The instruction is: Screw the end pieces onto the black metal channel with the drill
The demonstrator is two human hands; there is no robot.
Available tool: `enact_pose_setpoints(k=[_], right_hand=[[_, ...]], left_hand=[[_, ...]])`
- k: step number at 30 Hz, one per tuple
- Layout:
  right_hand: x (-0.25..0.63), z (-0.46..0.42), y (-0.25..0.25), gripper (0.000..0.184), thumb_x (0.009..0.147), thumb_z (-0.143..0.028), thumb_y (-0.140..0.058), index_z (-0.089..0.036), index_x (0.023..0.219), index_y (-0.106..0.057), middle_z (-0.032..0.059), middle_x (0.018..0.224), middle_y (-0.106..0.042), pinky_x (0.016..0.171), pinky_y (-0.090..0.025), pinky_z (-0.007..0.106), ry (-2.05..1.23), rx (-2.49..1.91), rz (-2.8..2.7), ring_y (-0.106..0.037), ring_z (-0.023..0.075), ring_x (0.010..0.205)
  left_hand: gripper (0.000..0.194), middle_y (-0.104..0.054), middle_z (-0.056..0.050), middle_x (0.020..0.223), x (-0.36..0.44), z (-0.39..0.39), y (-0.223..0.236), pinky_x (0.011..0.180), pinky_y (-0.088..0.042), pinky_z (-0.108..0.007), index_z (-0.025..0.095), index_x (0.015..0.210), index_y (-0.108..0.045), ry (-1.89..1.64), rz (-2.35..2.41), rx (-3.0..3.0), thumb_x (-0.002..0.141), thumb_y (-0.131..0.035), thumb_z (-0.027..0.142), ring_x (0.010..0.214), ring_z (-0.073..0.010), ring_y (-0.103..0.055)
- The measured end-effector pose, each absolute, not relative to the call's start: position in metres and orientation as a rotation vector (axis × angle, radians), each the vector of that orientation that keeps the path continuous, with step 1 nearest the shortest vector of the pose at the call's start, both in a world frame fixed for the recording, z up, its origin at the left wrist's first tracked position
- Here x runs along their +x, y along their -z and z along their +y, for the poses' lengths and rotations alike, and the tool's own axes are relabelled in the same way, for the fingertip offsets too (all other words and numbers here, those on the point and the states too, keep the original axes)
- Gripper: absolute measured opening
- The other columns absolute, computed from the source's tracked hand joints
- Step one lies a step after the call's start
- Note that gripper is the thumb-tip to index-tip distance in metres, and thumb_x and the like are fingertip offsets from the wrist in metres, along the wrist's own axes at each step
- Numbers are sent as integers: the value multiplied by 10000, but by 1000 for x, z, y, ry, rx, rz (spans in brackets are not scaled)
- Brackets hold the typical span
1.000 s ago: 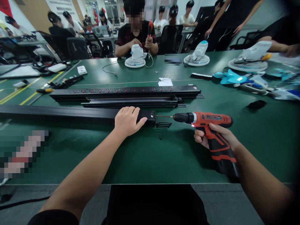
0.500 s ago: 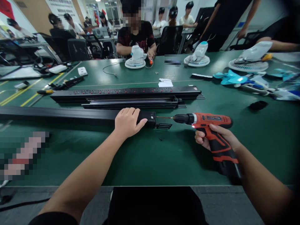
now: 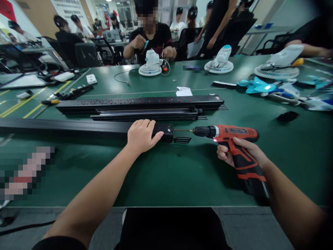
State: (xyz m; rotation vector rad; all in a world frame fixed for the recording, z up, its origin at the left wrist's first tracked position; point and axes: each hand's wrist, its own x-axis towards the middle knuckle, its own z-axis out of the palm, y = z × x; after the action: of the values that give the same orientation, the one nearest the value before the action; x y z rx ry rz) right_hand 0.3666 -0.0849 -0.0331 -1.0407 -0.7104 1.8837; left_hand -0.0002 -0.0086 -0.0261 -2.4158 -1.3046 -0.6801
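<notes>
A long black power strip housing (image 3: 78, 125) lies across the green table (image 3: 166, 173). My left hand (image 3: 142, 134) presses down on its right end, fingers curled over the top. My right hand (image 3: 243, 152) grips the handle of a red and black cordless drill (image 3: 234, 146). The drill's thin bit points left and touches the end face of the housing. Its work light glows under the chuck. A small black vented end piece (image 3: 181, 140) lies just below the bit. A tiny dark screw (image 3: 178, 154) rests on the table in front.
Two more black strips (image 3: 140, 102) lie parallel behind. White desk fans (image 3: 151, 64) and blue fan blades (image 3: 256, 86) are spread at the far right. A person across the table works on a fan. Other people sit and stand behind. A yellow-handled screwdriver (image 3: 49, 101) lies left.
My hands and the drill have stayed in place. The person opposite put down the red tool and raised a hand with a blue one. People standing at the back moved left.
</notes>
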Motion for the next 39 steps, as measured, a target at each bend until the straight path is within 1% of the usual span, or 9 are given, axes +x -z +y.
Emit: enact_pose_setpoints(k=[8, 15, 24, 31, 34, 39], right_hand=[[366, -86, 32, 317, 681, -453, -561, -251, 924, -534, -21, 658, -538, 609, -527, 261, -1853, -1058, -736, -535, 142, 604], [366, -86, 32, 324, 682, -464, -556, -250, 924, -529, -24, 667, -542, 600, -512, 248, -1851, -1074, -742, -528, 129, 607], [368, -85, 34, 353, 683, -490, -551, -254, 942, -506, -26, 670, -529, 601, -500, 259, -1833, -1096, -791, -514, 130, 606], [369, -85, 35, 304, 679, -488, -558, -242, 853, -527, -21, 668, -527, 598, -503, 238, -1857, -1094, -742, -505, 122, 601], [371, -85, 37, 301, 677, -490, -550, -252, 860, -528, -17, 684, -533, 581, -508, 246, -1878, -1110, -726, -510, 132, 613], [371, -86, 36, 310, 686, -490, -540, -249, 882, -525, -19, 682, -526, 589, -510, 249, -1856, -1117, -731, -513, 131, 615]], left_hand=[[554, -738, -145, 1033, 0, -9, 25, 890, -525, -476, 132, 1181, -712, 669, -1307, -2424, 1021, -414, 571, 982, -332, -685], [547, -738, -147, 1075, 0, -9, 27, 905, -515, -475, 142, 1190, -706, 673, -1326, -2432, 1022, -420, 577, 1004, -331, -682], [535, -740, -139, 1051, 1, -9, 27, 902, -523, -472, 150, 1172, -710, 689, -1321, -2413, 1020, -421, 573, 990, -322, -686], [537, -743, -131, 1042, 1, -10, 26, 894, -529, -461, 146, 1164, -710, 677, -1315, -2403, 1020, -421, 574, 978, -319, -688], [523, -740, -131, 1038, 1, -9, 26, 903, -524, -471, 159, 1176, -710, 684, -1324, -2413, 1015, -432, 572, 981, -321, -686], [549, -734, -148, 1034, 1, -10, 26, 904, -519, -483, 133, 1178, -714, 681, -1335, -2430, 1012, -432, 573, 981, -332, -685]])
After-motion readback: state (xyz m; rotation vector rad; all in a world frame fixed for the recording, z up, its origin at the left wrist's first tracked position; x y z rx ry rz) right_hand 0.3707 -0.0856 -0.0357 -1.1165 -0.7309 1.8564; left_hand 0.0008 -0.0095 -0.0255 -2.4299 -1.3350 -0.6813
